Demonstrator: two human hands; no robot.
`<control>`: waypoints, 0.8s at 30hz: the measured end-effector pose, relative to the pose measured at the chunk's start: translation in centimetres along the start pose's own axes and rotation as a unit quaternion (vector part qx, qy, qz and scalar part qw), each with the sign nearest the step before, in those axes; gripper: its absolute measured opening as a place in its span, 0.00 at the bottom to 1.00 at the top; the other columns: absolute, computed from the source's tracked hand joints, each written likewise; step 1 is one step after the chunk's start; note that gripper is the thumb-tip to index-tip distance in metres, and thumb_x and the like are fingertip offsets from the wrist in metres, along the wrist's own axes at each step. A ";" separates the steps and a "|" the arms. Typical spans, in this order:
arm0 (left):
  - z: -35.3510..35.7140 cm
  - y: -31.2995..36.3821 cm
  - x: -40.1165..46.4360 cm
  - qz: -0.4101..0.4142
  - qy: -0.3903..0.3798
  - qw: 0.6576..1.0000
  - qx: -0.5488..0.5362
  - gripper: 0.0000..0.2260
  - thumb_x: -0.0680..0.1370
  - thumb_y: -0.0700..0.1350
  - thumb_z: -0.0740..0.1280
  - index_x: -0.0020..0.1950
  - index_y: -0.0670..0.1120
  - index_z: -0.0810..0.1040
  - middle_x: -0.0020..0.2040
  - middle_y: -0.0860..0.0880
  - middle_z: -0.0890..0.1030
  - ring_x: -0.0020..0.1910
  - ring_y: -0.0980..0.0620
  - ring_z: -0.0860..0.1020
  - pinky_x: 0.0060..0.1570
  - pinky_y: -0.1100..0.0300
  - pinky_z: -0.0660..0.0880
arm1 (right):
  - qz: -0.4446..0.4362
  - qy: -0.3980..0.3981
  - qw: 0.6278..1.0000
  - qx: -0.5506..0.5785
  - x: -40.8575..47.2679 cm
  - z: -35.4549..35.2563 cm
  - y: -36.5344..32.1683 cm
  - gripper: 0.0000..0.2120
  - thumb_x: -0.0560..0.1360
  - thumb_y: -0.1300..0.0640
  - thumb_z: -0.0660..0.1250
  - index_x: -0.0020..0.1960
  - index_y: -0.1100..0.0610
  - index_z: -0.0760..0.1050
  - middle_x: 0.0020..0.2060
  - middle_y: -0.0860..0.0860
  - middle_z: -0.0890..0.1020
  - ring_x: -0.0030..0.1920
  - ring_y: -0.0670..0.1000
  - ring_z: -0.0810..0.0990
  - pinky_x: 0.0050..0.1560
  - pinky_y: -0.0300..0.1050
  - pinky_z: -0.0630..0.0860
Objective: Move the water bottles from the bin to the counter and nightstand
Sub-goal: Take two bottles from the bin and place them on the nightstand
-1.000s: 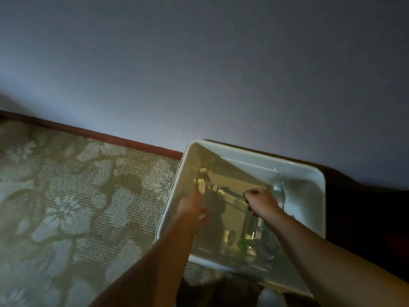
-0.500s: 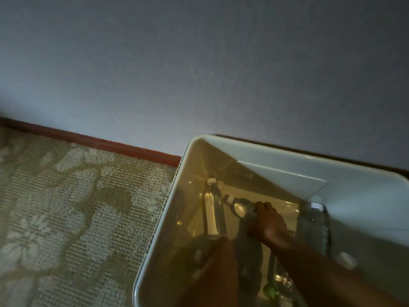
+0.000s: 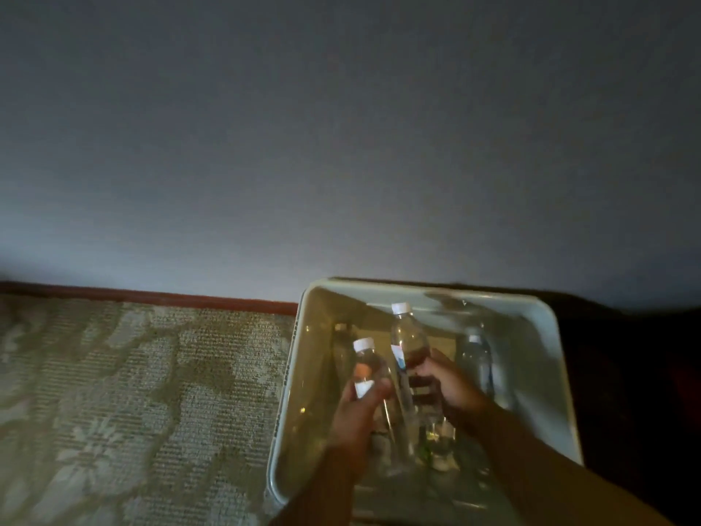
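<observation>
A white plastic bin [image 3: 546, 336] sits on the floor against the wall. My left hand [image 3: 358, 410] grips a clear water bottle [image 3: 366, 364] with a white cap, held upright above the bin's left half. My right hand [image 3: 447, 385] grips a second clear bottle [image 3: 407, 337], also upright, white cap on top. Another bottle [image 3: 478, 358] stands in the bin's right part. More bottles lie at the bin's bottom [image 3: 436, 438], dim and hard to make out.
Patterned beige carpet [image 3: 132, 392] covers the floor to the left. A dark red baseboard [image 3: 151, 296] runs under a plain grey wall [image 3: 341, 146]. Dark furniture [image 3: 626, 373] stands right of the bin. The room is dim.
Both hands were down inside the bin reaching at lying bottles; now each has lifted a bottle upright above the bin. The view has pulled back from the bin.
</observation>
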State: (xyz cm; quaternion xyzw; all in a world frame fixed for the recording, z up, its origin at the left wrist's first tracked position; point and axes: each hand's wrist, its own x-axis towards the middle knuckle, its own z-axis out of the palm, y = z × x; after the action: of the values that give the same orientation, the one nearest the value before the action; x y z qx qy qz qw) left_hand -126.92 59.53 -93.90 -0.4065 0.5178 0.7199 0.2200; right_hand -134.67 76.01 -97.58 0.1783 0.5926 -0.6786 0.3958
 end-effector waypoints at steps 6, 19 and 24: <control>3.9 15.6 -12.2 0.070 -0.113 0.989 0.066 0.27 0.66 0.59 0.77 0.62 0.52 0.80 0.54 0.42 0.86 0.54 0.37 0.84 0.54 0.37 0.79 | -0.098 -0.062 0.985 0.126 -15.6 3.1 -12.7 0.16 0.81 0.53 0.64 0.56 0.67 0.76 0.44 0.66 0.79 0.42 0.62 0.81 0.44 0.53 0.79; 17.8 34.9 -41.4 0.214 -0.392 0.877 0.177 0.24 0.75 0.49 0.69 0.72 0.53 0.73 0.61 0.44 0.84 0.59 0.43 0.83 0.51 0.48 0.82 | -0.348 0.188 0.913 0.098 -49.7 7.7 -36.2 0.28 0.72 0.57 0.73 0.70 0.57 0.70 0.61 0.64 0.81 0.61 0.67 0.80 0.64 0.72 0.72; 22.0 36.1 -52.4 0.261 -0.526 0.771 0.246 0.26 0.77 0.53 0.72 0.73 0.53 0.72 0.66 0.44 0.81 0.64 0.41 0.80 0.60 0.42 0.78 | -0.412 0.329 0.846 0.082 -62.6 9.4 -36.1 0.29 0.70 0.57 0.75 0.69 0.56 0.71 0.59 0.62 0.82 0.58 0.63 0.83 0.60 0.66 0.78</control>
State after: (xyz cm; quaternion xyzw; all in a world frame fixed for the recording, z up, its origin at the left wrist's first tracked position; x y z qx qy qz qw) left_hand -131.39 72.12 -27.86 0.2541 0.5670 0.6988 0.3545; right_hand -120.54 86.96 -26.94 0.1623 0.6493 -0.7269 -0.1540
